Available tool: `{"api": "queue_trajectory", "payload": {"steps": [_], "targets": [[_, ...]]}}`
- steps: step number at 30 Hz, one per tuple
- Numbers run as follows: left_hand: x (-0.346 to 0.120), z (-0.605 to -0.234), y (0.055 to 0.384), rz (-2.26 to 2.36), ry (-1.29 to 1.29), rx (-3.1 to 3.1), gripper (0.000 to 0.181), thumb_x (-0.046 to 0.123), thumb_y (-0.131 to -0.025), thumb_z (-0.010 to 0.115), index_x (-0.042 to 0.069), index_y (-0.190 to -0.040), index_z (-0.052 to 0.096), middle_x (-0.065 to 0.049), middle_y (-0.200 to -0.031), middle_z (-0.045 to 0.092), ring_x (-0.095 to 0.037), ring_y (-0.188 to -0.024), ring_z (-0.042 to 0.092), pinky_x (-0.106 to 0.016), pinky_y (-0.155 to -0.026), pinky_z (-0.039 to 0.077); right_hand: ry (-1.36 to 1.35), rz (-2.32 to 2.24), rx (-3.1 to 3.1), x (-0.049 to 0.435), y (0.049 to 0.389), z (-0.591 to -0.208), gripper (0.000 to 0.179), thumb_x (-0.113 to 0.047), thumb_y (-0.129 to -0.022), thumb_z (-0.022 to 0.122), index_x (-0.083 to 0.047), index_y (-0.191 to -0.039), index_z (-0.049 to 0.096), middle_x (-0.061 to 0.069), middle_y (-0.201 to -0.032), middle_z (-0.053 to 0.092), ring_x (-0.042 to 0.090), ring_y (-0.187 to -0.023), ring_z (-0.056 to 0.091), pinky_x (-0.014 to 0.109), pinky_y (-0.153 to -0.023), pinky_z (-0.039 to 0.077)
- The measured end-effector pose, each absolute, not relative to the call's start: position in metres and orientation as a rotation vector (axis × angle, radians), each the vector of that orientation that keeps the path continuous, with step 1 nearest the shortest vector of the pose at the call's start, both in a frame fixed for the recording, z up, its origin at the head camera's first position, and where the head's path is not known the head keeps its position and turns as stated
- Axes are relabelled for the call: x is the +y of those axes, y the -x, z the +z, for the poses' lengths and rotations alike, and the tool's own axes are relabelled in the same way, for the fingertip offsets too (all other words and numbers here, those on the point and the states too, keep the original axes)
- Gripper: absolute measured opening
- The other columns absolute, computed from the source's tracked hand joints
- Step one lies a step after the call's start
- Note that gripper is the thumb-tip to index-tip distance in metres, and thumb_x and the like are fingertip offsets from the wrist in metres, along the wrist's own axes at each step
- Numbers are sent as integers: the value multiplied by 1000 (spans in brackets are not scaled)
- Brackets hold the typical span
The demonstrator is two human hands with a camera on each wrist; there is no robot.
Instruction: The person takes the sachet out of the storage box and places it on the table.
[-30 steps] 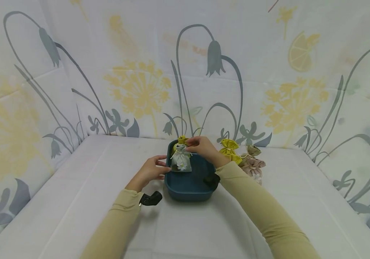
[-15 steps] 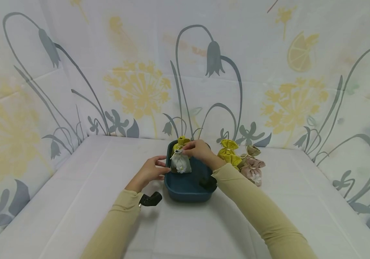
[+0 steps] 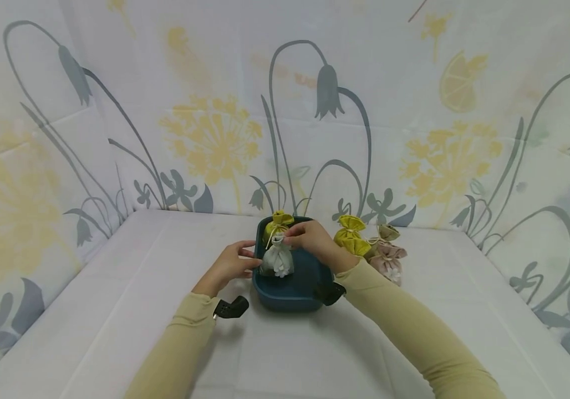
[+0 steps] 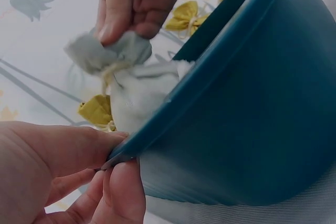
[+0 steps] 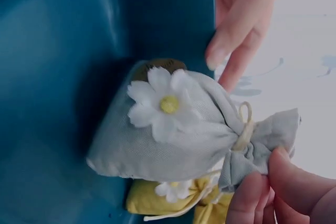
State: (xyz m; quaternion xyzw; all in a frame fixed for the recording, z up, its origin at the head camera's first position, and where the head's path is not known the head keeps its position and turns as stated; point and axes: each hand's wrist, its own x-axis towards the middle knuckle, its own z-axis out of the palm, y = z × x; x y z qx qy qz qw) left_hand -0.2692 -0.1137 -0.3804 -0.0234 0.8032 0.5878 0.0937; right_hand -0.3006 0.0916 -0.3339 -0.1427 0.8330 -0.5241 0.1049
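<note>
A grey drawstring pouch [image 3: 276, 261] with a white fabric flower is inside the left side of a blue basin [image 3: 290, 303]. My right hand [image 3: 317, 243] pinches its gathered top between thumb and fingers, as the right wrist view shows above the cord [image 5: 244, 136]. My left hand [image 3: 229, 261] grips the basin's left rim, thumb on the inner side and fingers outside in the left wrist view. Behind the grey pouch, a yellow pouch [image 3: 282, 218] sits in the basin, partly covered. Its own white flower [image 5: 172, 190] shows in the right wrist view.
Right of the basin, yellow pouches [image 3: 352, 235] stand close to an olive-tan pouch [image 3: 388, 233] and a pink pouch [image 3: 388, 255]. A white cloth [image 3: 285, 354] covers the table, and a flower-printed curtain [image 3: 285, 111] rises behind it.
My right hand has drawn the grey pouch slightly toward me and down, uncovering more of the yellow pouch behind. The left hand has stayed on the basin's rim.
</note>
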Motion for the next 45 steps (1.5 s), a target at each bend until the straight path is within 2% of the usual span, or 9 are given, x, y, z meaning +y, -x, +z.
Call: {"api": "queue_trajectory", "payload": {"steps": [5, 12, 16, 23, 33, 41, 45], "targets": [[-115, -383, 272, 1746, 56, 2384, 59, 6, -85, 68, 6, -138, 42, -19, -114, 52, -21, -84, 62, -32, -68, 55, 378, -1587, 2463, 94, 283, -324, 19, -8, -88, 64, 5, -101, 66, 11, -95, 63, 26, -85, 60, 33, -77, 51], [-116, -383, 272, 1764, 28, 2373, 59, 4, -85, 67, 5, -138, 42, -20, -114, 52, -23, -83, 62, -32, -67, 55, 358, -1708, 2471, 100, 267, -317, 16, -6, -88, 63, 6, -98, 65, 10, -91, 63, 22, -79, 58, 31, -73, 51], [-116, -384, 271, 1770, 23, 2369, 59, 4, -85, 67, 4, -138, 42, -20, -113, 52, -26, -86, 62, -32, -67, 55, 381, -1784, 2429, 107, 256, -313, 16, -6, -90, 60, 7, -100, 63, 9, -90, 61, 23, -83, 56, 30, -74, 50], [-115, -382, 270, 1739, 26, 2385, 60, 5, -85, 67, 5, -139, 41, -19, -115, 51, -22, -84, 62, -32, -69, 55, 361, -1953, 2396, 120, 238, -310, 16, -3, -91, 58, 8, -101, 59, 7, -89, 57, 20, -83, 52, 37, -80, 48], [-116, -384, 269, 1746, 29, 2381, 60, 6, -85, 67, 6, -139, 41, -20, -115, 51, -21, -85, 62, -33, -69, 55, 315, -2031, 2498, 144, 216, -307, 17, -4, -90, 59, 8, -101, 58, 6, -89, 56, 14, -81, 51, 18, -67, 46], [-117, -383, 270, 1735, 9, 2393, 60, 5, -85, 66, 7, -140, 40, -19, -114, 51, -20, -84, 62, -32, -68, 55, 301, -2053, 2586, 171, 202, -307, 19, -3, -90, 59, 11, -103, 57, 6, -91, 56, 12, -82, 51, 16, -70, 47], [-117, -382, 271, 1710, -8, 2410, 60, 4, -86, 65, 5, -140, 40, -19, -113, 51, -21, -84, 61, -31, -68, 55, 233, -2059, 2606, 186, 197, -308, 21, -6, -90, 60, 11, -102, 56, 3, -89, 57, 11, -79, 51, 17, -66, 47]]}}
